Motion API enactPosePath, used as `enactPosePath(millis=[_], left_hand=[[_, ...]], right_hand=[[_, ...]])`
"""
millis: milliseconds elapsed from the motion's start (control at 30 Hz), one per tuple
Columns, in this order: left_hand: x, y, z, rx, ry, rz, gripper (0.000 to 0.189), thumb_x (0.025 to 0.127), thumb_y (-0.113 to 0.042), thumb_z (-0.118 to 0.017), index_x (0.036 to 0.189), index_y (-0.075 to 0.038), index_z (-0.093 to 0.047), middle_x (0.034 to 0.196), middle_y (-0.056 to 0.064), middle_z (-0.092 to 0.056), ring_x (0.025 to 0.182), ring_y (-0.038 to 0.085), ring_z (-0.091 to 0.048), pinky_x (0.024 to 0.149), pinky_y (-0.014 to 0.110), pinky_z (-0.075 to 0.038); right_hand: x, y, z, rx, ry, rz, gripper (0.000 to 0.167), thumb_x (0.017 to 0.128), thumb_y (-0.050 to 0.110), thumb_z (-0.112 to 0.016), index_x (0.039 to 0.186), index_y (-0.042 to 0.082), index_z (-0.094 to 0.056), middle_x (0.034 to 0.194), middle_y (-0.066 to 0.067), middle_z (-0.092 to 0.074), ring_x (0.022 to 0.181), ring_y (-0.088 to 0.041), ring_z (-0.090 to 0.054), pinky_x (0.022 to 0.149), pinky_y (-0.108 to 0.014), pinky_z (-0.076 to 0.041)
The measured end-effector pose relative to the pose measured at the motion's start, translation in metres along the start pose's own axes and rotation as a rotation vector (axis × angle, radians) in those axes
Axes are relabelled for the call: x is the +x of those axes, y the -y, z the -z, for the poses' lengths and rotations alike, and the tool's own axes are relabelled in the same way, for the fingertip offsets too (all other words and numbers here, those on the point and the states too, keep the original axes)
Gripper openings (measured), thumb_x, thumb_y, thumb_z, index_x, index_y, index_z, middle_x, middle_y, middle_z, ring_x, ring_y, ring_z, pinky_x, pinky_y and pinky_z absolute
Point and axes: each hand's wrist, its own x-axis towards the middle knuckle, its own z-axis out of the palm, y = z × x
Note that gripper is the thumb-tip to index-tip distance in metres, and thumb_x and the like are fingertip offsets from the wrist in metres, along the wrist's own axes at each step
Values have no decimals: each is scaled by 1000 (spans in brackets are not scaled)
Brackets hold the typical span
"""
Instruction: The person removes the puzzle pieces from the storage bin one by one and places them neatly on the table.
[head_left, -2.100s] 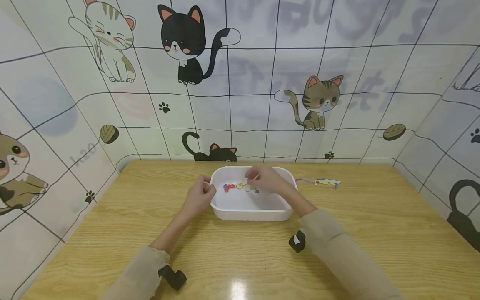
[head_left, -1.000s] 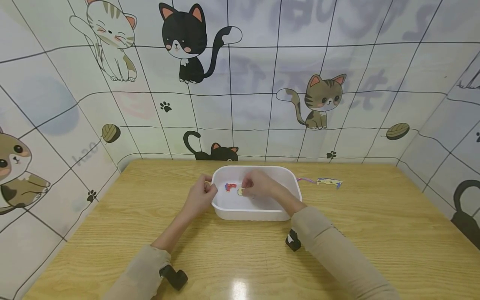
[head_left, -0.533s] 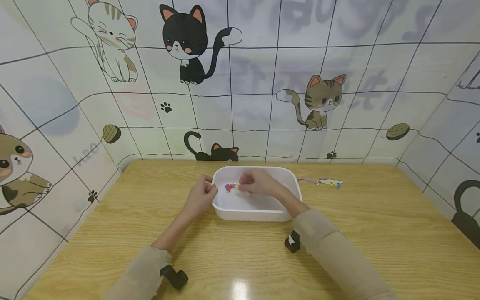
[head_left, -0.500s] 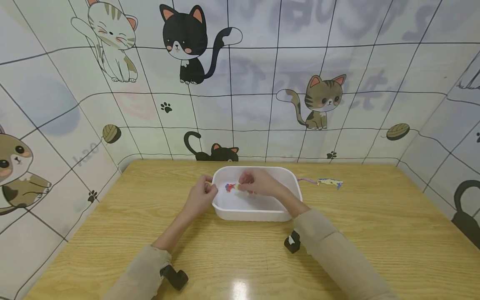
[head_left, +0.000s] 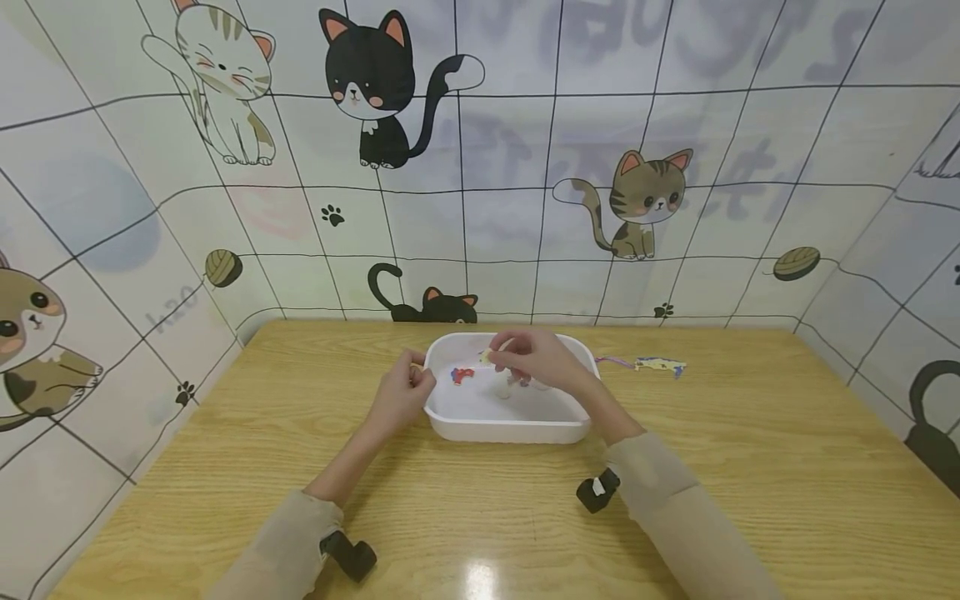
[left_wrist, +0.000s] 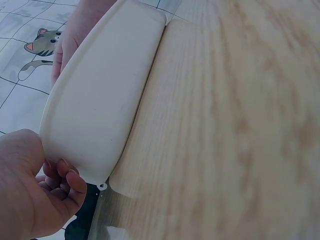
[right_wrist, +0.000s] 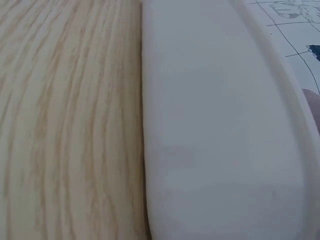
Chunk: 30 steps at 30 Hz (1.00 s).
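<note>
Cat-print wall (head_left: 510, 208) stood behind bench (head_left: 480, 500). Right hand (head_left: 536, 358) pinched a yellow piece (head_left: 485, 357) in its fingers (head_left: 508, 359), white tub (head_left: 510, 432) below them, left hand (head_left: 397, 389) gripping the tub's rim. Piece seemed light, flimsy; edge-grip probably best.

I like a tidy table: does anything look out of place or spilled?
Perhaps the yellow-and-blue strip on the wooden table, right of the white tray: it lies outside, while the red-and-blue piece lies inside. Whether it belongs there, I can't tell. The tray sits upright, and I see no spill.
</note>
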Motion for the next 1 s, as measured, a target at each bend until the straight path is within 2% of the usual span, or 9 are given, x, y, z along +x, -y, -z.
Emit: enactPosePath(millis=[100, 233, 500, 600, 833, 1000], left_hand=[[0, -1, 0, -1, 4, 2, 28, 96, -10, -53, 121, 1, -55, 74, 4, -51, 62, 16, -46, 54, 25, -38], [0, 0, 0, 0, 9, -1, 29, 95, -9, -53, 122, 2, -54, 73, 3, -51, 62, 15, -46, 53, 25, -37], [-1, 0, 0, -12, -6, -20, 29, 94, -9, -54, 120, 4, -55, 74, 4, -52, 62, 16, -46, 54, 25, -38], [-1, 1, -1, -17, -25, -33, 29, 93, -8, -55, 119, 5, -55, 74, 5, -52, 63, 16, -46, 54, 24, -38], [-1, 0, -2, -17, -62, -19, 22, 92, -7, -57, 112, 2, -55, 77, 7, -57, 67, 17, -50, 57, 24, -41], [-1, 0, -3, -27, -73, -9, 16, 91, -7, -57, 106, -1, -54, 77, 7, -56, 68, 18, -50, 57, 24, -41]], right_hand=[[-5, 0, 6, 20, -13, 13, 18, 96, 15, -69, 111, 5, -67, 91, -26, -67, 67, -37, -58, 61, -41, -51], [-11, -3, 13, 15, -34, 17, 23, 95, 14, -69, 114, 1, -65, 86, -22, -66, 67, -25, -59, 64, -39, -51], [-25, -6, 33, 47, -71, 31, 25, 98, 13, -66, 115, -4, -62, 94, -14, -69, 72, -20, -60, 67, -37, -54], [-29, -8, 39, 48, -88, 30, 25, 98, 13, -66, 116, -4, -62, 91, -11, -68, 72, -21, -60, 66, -37, -54], [-40, -16, 55, 24, -129, 14, 24, 97, 13, -66, 115, -4, -64, 91, -14, -68, 75, -32, -62, 66, -34, -55], [-50, -22, 68, 20, -158, -8, 25, 98, 12, -66, 116, -5, -62, 94, -13, -69, 73, -20, -62, 66, -32, -55]])
